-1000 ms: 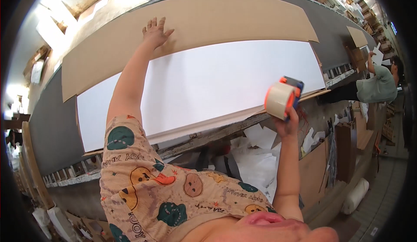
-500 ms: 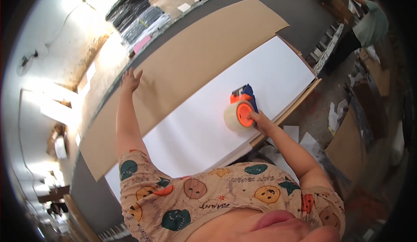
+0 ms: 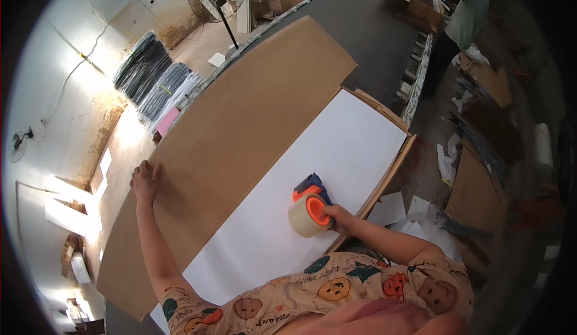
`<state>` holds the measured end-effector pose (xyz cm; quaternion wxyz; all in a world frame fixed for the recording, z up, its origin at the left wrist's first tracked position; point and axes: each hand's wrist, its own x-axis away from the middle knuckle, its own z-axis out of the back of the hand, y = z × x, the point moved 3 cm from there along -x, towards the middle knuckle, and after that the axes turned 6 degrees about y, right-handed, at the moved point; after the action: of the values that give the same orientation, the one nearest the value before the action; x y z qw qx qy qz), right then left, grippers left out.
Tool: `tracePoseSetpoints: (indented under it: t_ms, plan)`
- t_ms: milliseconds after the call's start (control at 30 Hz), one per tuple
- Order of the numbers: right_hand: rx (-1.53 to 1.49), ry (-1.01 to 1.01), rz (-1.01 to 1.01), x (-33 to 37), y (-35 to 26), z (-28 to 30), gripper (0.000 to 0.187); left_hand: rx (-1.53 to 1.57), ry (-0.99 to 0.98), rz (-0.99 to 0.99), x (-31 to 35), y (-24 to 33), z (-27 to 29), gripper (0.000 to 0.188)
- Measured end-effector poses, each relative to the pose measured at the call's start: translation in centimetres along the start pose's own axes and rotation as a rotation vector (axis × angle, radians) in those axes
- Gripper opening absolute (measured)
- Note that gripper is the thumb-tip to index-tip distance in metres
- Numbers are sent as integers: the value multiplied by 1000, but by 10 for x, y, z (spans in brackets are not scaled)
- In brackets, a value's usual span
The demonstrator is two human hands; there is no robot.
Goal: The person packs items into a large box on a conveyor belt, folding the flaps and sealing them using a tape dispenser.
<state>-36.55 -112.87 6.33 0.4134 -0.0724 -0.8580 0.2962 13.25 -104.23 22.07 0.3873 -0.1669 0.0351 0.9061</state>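
While the right hand (image 3: 340, 218) clamps 1 tape dispenser (image 3: 310, 204) (round, pale roll (image 3: 303, 218)), the left hand (image 3: 145, 185), grip unclear, touches flat cardboard (image 3: 240, 130).

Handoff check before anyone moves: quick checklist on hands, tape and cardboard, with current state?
1. Tape dispenser in right hand: ok, held by its handle side, over the white panel.
2. Left hand at the outer edge of the cardboard flap: ok; firmness of grip can't be judged.
3. White panel covered by the flap: not ok, the flap lies open beside it.
4. Tape's free end ready: cannot tell, too small to make out.
5. Co-worker clear of the flap: ok, at another carton farther along.
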Motion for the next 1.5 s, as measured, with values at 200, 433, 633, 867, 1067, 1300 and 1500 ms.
tracePoseSetpoints:
  t_ms: [200, 433, 633, 867, 1067, 1300, 1500]
  plan:
    - [-130, -16, 63, 47, -19, 11, 49, -10, 556, -257, 185, 76, 144, 49]
    - [-220, 79, 346, 160, -5, 108, 50, 272, 376, -285, 452, 126, 61, 62]
    - [-563, 382, 427, 184, -5, 180, 51, 405, 76, -202, 475, 148, 55, 57]
    - [-141, 856, 312, 82, -79, 403, 48, 612, 117, -363, 496, 201, 47, 52]
    - [33, 987, 378, -8, -186, 391, 40, 269, 48, -111, 512, 179, 28, 40]
    - [-141, 230, 849, -129, -218, 359, 40, 287, 63, 192, 497, 100, 27, 18]
    - [122, 253, 748, -167, -193, 338, 40, 475, -55, 559, 497, 71, 41, 28]
